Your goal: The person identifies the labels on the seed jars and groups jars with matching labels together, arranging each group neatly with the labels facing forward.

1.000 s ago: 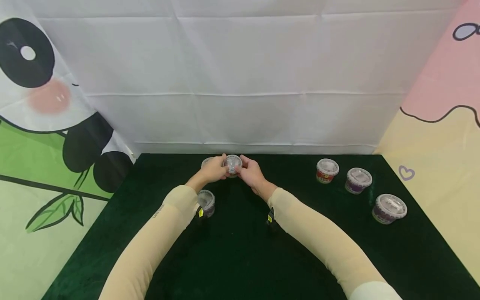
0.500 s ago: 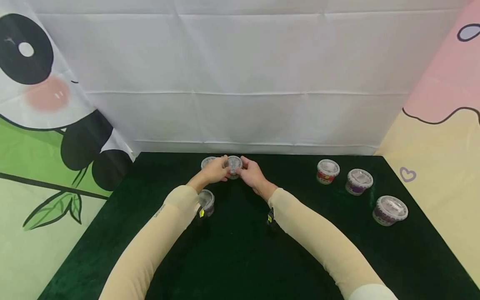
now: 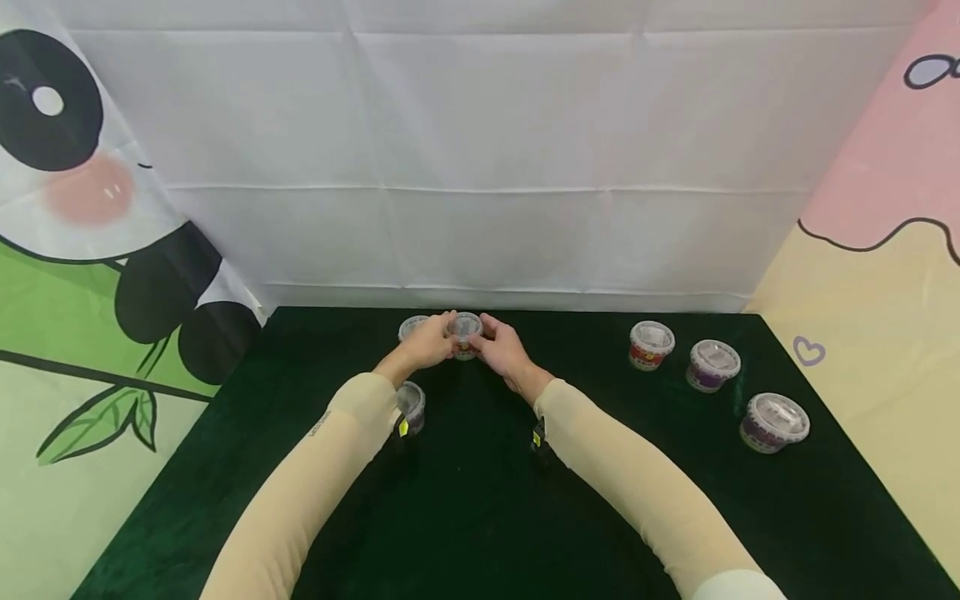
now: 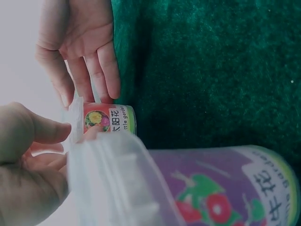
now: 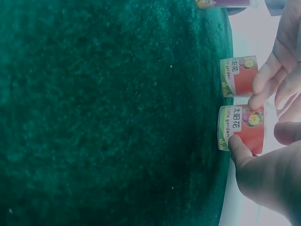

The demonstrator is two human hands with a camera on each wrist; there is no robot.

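Note:
Near the table's back edge, a red-labelled lidded plastic cup (image 3: 465, 348) stands between my two hands, flower picture and "little garden" print on its side. My left hand (image 3: 427, 342) holds it from the left, thumb by the lid and a finger on its side. From the right, my right hand (image 3: 506, 350) holds it with thumb and fingertips. Just left of it is a second red-labelled cup (image 5: 239, 76), partly hidden behind the left hand in the head view. A purple-labelled cup (image 4: 216, 188) stands nearer, beside the left wrist.
On the right of the green-covered table (image 3: 480, 517) stand a red-labelled cup (image 3: 651, 346), a purple-labelled cup (image 3: 712, 367) and another purple-labelled cup (image 3: 774, 423). A white cloth (image 3: 495, 167) rises behind the back edge.
The held cup has tilted slightly, so more of its red side now shows below the lid. Both hands stay around it, nearly in place. The other cups have not moved.

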